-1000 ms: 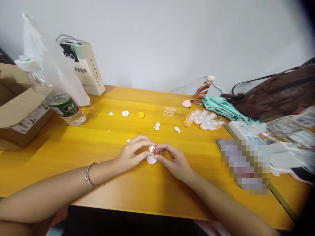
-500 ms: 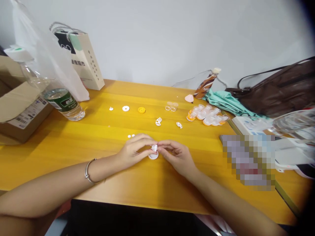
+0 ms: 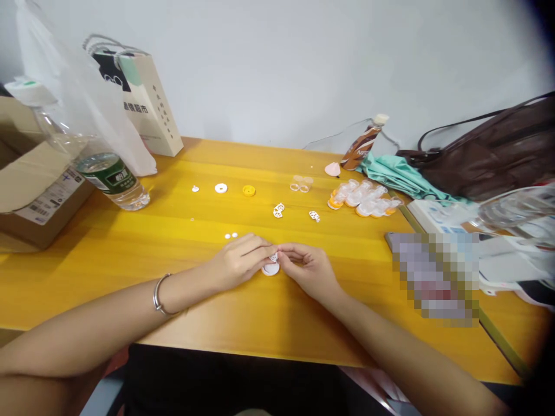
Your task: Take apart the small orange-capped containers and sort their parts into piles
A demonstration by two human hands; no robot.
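Observation:
My left hand is closed in a pinch on a small white openwork piece. My right hand pinches the same piece from the other side, its fingertips almost meeting those of the left. Just below the piece, a round white disc lies at the table, partly covered by my left fingers. Two small white dots are beside my left hand. Similar white openwork pieces and another one lie farther back.
A yellow ring-shaped part, a white ring and clear cups stand in the back row. Several clear-and-orange assemblies are at the right. A water bottle and cardboard box stand left; a phone-like blurred item lies right.
The openwork piece has tipped lower over the disc, and my left thumb has gone mostly out of sight behind the fingers. Otherwise only the view has shifted slightly.

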